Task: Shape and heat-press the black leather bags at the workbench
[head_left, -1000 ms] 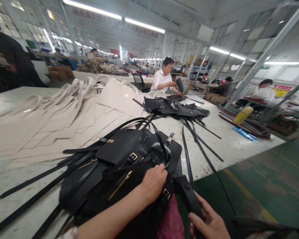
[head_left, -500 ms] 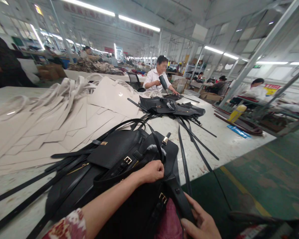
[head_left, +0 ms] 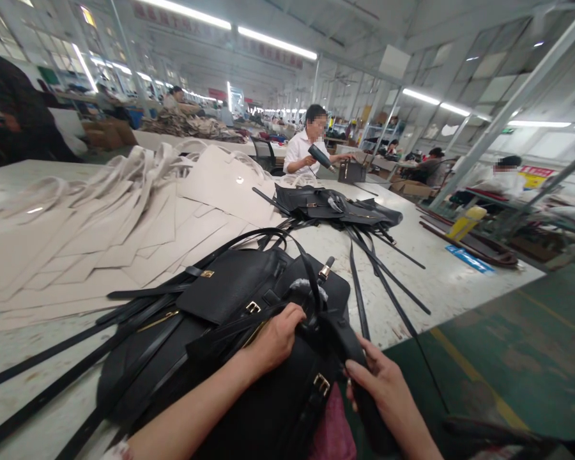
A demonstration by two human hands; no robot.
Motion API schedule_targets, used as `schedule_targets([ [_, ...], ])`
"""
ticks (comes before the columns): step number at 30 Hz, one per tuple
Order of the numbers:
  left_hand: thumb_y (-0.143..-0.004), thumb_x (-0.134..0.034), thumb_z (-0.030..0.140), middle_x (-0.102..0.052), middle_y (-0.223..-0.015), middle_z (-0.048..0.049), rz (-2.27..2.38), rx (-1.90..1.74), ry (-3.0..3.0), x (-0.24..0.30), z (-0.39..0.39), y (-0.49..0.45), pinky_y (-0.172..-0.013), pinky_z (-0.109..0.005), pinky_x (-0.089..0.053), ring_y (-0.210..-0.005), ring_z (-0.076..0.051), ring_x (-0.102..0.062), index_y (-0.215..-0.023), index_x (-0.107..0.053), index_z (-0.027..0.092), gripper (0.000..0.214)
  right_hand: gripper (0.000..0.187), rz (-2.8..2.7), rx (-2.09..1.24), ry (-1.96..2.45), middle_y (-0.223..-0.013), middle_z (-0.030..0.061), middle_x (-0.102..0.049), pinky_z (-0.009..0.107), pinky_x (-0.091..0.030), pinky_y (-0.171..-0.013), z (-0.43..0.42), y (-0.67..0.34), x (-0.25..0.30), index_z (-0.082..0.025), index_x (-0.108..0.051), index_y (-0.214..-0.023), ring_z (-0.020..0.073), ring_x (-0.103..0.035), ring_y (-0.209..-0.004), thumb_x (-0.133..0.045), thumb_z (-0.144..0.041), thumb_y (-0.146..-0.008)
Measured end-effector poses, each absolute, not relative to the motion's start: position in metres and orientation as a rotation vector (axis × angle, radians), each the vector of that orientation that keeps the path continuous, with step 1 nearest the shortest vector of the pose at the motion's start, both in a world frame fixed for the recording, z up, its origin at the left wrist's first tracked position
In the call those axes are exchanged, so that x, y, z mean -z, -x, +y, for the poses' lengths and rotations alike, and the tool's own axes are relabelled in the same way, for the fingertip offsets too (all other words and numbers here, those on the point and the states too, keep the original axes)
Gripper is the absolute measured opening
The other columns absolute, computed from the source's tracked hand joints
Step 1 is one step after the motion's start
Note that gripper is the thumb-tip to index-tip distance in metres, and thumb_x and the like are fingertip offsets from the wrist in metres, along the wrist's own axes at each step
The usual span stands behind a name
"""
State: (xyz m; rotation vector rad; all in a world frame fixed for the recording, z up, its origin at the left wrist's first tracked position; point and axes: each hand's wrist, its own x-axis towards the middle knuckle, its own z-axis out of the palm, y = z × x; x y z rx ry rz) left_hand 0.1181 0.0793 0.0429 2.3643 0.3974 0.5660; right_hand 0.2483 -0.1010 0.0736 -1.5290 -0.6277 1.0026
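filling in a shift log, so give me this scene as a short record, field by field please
left hand: curled on the front bag; exact grip hidden
right hand: holding a wide black strap
front bag: black, gold-coloured buckles and zips, lying on the table
beyond it: another black bag, long straps trailing
left side of table: overlapping pale pieces, many with loops
right side of table: yellow object and blue item
across table: co-worker holding a gun-shaped tool
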Motion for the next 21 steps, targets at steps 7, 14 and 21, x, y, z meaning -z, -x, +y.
schedule_targets([
  [7,-0.068,-0.029,-0.003,-0.048,-0.095,-0.0045,0.376,-0.640,-2.313,-0.033,0.081,-0.118,-0.078,-0.026,-0.039,-0.086,-0.014,-0.047,-0.092,-0.048,0.019,0.037,0.062,-0.658,-1.245,1.565,-0.065,-0.0019,-0.058,0.019,-0.042,-0.033,-0.125,-0.260,-0.078,-0.017,-0.033,-0.124,0.0117,-0.055,-0.041,-0.061,-0.032,-0.071],
  [14,-0.067,-0.028,-0.004,-0.048,-0.096,-0.0044,0.369,-0.631,-2.336,-0.033,0.082,-0.118,-0.079,-0.025,-0.038,-0.086,-0.014,-0.047,-0.092,-0.048,0.019,0.039,0.054,-0.765,-1.350,1.548,-0.058,-0.0047,-0.057,0.016,-0.043,-0.031,-0.103,-0.257,-0.083,-0.020,-0.037,-0.123,0.0103,-0.054,-0.037,-0.057,-0.021,-0.073],
  [21,-0.067,-0.028,-0.004,-0.048,-0.094,-0.0039,0.373,-0.634,-2.328,-0.031,0.084,-0.120,-0.077,-0.026,-0.038,-0.084,-0.014,-0.046,-0.091,-0.047,0.019,0.039,0.049,-0.739,-1.349,1.557,-0.058,-0.0041,-0.056,0.015,-0.041,-0.030,-0.113,-0.258,-0.084,-0.019,-0.041,-0.120,0.0094,-0.053,-0.036,-0.056,-0.023,-0.074],
])
